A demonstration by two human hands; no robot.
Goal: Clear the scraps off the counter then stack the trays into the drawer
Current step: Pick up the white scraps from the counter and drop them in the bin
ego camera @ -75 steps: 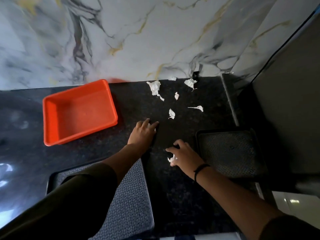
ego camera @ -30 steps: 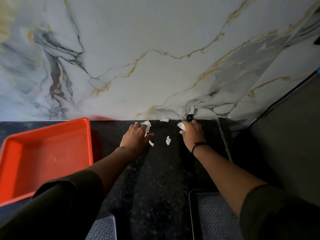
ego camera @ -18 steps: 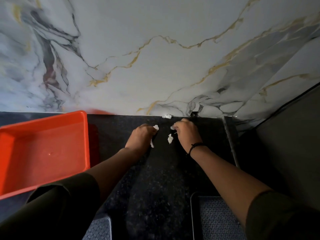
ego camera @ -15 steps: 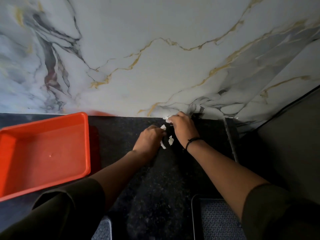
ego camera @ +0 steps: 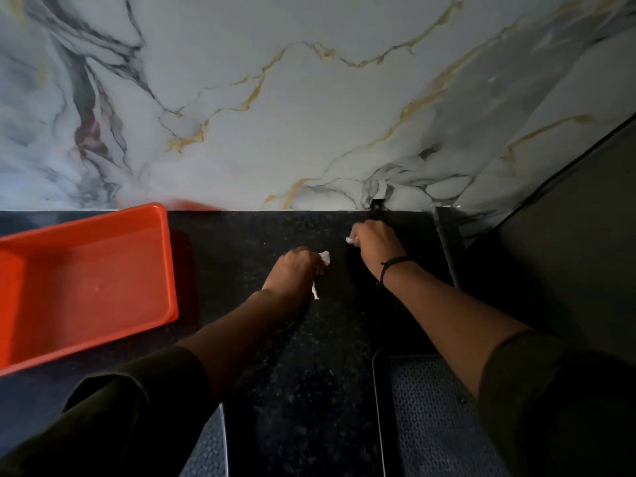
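Note:
My left hand [ego camera: 296,270] is fisted over white paper scraps [ego camera: 324,258], bits of which poke out at its right side and below it. My right hand [ego camera: 377,242] is closed near the back wall, a small white scrap [ego camera: 349,239] showing at its fingertips. Both hands hover just over the black counter [ego camera: 261,235]. An orange tray [ego camera: 86,280] lies on the counter to the left. A dark patterned tray [ego camera: 426,418] sits at the lower right, and the corner of another dark tray [ego camera: 210,449] shows at the bottom under my left arm.
A marble wall [ego camera: 309,98] stands right behind the counter. A dark panel [ego camera: 568,235] borders the counter on the right, past a raised strip [ego camera: 447,242]. No loose scraps show on the counter between my hands.
Since a second ago both hands picked up the scraps lying by the wall. The loose pieces between them are gone from the counter, and my hands have drawn apart.

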